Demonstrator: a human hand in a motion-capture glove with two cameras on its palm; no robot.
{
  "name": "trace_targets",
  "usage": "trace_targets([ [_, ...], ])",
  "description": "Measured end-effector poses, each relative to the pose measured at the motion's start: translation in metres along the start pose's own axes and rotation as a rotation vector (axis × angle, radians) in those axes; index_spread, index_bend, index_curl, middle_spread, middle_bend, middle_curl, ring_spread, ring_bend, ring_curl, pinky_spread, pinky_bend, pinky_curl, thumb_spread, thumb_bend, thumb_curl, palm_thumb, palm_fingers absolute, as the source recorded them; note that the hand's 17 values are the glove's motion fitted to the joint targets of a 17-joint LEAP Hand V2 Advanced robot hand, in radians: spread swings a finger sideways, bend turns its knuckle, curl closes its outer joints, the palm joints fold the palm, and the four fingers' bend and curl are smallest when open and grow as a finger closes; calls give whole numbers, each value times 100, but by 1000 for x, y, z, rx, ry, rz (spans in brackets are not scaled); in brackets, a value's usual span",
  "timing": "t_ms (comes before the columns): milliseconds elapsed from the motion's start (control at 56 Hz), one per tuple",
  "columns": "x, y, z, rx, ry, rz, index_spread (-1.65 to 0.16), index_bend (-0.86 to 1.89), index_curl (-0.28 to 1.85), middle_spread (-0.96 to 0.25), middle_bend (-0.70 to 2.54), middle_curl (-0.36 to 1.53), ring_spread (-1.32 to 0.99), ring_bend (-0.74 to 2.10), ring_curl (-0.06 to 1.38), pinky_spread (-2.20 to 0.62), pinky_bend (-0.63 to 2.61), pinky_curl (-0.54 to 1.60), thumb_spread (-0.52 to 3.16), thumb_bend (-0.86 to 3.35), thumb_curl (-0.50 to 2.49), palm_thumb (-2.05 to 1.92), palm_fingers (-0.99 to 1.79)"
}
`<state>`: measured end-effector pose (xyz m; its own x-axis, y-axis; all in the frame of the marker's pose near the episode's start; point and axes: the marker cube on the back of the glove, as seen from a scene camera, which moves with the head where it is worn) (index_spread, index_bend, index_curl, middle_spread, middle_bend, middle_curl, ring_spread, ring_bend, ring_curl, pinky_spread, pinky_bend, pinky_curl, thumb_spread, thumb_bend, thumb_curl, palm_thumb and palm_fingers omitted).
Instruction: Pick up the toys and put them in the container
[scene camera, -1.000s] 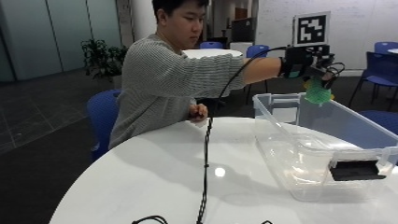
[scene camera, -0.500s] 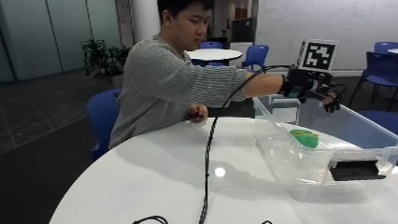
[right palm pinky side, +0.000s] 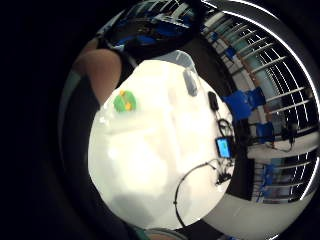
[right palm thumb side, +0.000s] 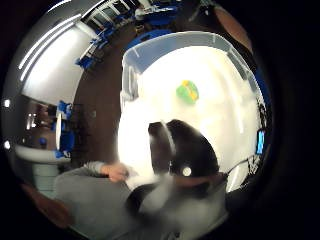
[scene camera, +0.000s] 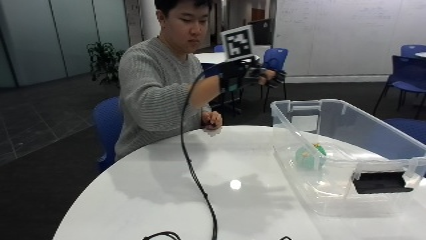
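The green toy (scene camera: 310, 155) lies on the floor of the clear container (scene camera: 346, 122), near its wall on the person's side. The container stands on the white bench (scene camera: 200, 195). The gloved right hand (scene camera: 256, 75) is raised in the air above the bench, well apart from the container, and holds nothing; I cannot tell how far its fingers are open. The bare hand (scene camera: 212, 121) rests at the bench edge.

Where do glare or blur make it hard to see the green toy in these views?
Outside view: the green toy shows hazily through the clear container wall. Both palm views: the white table is blown out, yet the toy stays distinct; the thumb-side foreground is blurred.
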<state>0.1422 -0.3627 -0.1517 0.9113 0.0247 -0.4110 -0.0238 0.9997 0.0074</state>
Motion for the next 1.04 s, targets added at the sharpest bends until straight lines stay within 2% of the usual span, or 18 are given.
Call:
trace_targets([
  [54, 14, 49, -2, 57, 60, -49, -39, 20, 37, -28, 17, 42, -33, 58, 35, -9, 93, 38, 140, -4, 24, 2, 10],
  [143, -48, 127, -32, 124, -407, -167, -39, 21, 39, -26, 19, 41, -29, 52, 33, -5, 91, 36, 140, -3, 23, -3, 7],
  [232, -58, 173, -23, 132, -344, -8, -39, 21, 39, -24, 19, 41, -25, 48, 31, -3, 89, 35, 141, -3, 22, -5, 7],
  [321, -59, 202, -16, 97, -343, 51, -39, 22, 41, -23, 19, 41, -22, 45, 30, -1, 87, 35, 141, -3, 20, -5, 7],
  [464, -77, 249, -5, 75, -358, 23, -39, 22, 42, -21, 18, 40, -19, 42, 30, 1, 84, 34, 141, -3, 19, -5, 5],
  [661, -152, 333, 33, 60, -374, -80, -40, 22, 44, -20, 18, 39, -17, 42, 29, 2, 80, 32, 143, -3, 18, -4, 6],
  [804, -183, 361, 63, 21, -416, -54, -40, 22, 45, -21, 19, 39, -17, 40, 29, 2, 78, 32, 144, -2, 18, -3, 7],
  [1036, -182, 367, 81, -3, -419, -25, -40, 21, 46, -21, 18, 38, -18, 39, 29, 2, 76, 32, 145, -2, 18, -3, 7],
])
